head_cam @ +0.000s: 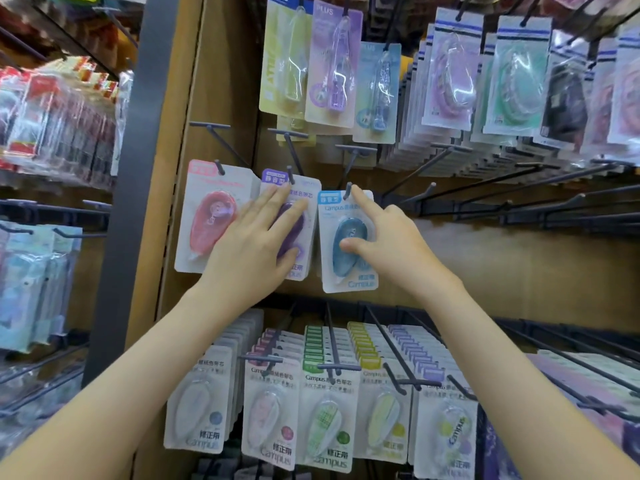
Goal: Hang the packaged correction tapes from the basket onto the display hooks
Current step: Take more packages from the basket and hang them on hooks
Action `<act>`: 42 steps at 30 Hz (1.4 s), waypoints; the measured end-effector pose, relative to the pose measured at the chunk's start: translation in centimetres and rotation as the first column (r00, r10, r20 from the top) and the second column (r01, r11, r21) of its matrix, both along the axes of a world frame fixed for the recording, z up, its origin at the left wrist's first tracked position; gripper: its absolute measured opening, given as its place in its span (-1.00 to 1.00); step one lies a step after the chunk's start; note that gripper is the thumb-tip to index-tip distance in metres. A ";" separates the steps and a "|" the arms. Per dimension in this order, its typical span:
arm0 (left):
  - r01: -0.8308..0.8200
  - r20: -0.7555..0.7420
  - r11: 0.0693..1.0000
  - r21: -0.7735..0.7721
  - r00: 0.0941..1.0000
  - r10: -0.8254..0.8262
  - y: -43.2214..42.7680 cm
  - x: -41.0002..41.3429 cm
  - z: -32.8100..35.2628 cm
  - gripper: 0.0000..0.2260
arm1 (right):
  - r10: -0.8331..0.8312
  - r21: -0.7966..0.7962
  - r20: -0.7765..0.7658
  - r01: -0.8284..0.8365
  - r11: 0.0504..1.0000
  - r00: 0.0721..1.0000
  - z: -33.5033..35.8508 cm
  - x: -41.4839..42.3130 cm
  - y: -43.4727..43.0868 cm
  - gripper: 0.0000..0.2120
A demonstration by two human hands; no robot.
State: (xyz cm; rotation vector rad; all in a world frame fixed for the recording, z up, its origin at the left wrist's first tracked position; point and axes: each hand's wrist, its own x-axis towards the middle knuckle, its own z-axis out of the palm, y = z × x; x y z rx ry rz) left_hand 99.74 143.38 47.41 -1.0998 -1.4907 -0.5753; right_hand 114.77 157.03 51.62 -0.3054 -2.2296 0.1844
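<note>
Left hand (pixel 252 244) lay flat, fingers straight, pressing purple correction tape pack (pixel 309 194). Right hand (pixel 391 244): index on top of blue pack (pixel 349 271) at hook (pixel 348 190), thumb on blister; grip by curled fingers unclear. Both packs hung beside pink pack (pixel 207 220).

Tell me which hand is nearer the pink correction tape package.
Left. The left hand lies flat on the purple package, its edge over the pink package beside it. The right hand holds the blue package, farther right.
</note>
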 end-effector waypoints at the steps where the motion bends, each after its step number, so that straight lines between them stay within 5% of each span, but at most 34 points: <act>1: 0.001 0.011 1.000 -0.006 1.000 -0.001 -0.1 0.1 0.1 -0.44 | -0.003 0.002 0.014 0.003 1.000 1.000 0.1 0.0 0.1 -0.27; 11: 0.216 0.225 0.976 0.009 0.951 -0.213 -1.9 0.4 0.8 -0.49 | 0.013 0.002 0.058 -0.013 1.000 0.998 0.5 0.3 0.2 -0.31; 14: 0.158 0.196 0.987 -0.021 0.969 -0.151 -2.0 0.7 0.6 -0.48 | 0.133 -0.064 -0.026 -0.134 0.989 0.991 -0.6 -0.4 -0.1 -0.31; 16: 0.025 0.043 0.997 -0.079 0.999 -0.022 -1.8 0.8 0.5 -0.48 | 0.150 -0.076 -0.076 -0.155 0.985 0.986 -1.4 -1.0 -0.4 -0.30; 20: -0.148 -0.114 0.984 -0.100 0.984 0.137 -1.4 0.4 0.4 -0.46 | 0.008 0.187 -0.234 0.037 0.982 0.972 -3.3 -1.3 -0.8 -0.22; 23: -0.161 -0.106 0.984 -0.081 0.983 0.152 -1.0 0.6 0.2 -0.47 | 0.013 0.336 -0.199 0.056 0.940 0.980 -4.2 -1.5 -0.5 -0.17; 30: -0.067 0.048 0.990 -0.123 0.996 0.074 -0.7 1.2 -0.1 -0.48 | 0.039 0.303 -0.098 -0.008 0.953 0.994 -3.8 -1.6 -0.3 -0.19; 35: -0.079 0.021 0.992 -0.103 0.996 0.082 -1.7 2.5 -1.3 -0.51 | 0.022 0.315 -0.141 0.024 0.949 0.990 -4.4 -1.3 -0.8 -0.24; 40: 0.074 0.154 0.991 0.107 0.984 -0.090 -5.1 4.6 -7.9 -0.53 | 0.300 0.439 -0.418 -0.099 0.893 0.857 -9.0 -0.6 -5.8 -0.47; 42: 0.073 0.223 0.987 0.146 0.969 -0.105 -7.9 5.4 -12.3 -0.56 | 0.417 0.490 -0.391 -0.198 0.849 0.821 -12.5 -0.4 -9.1 -0.55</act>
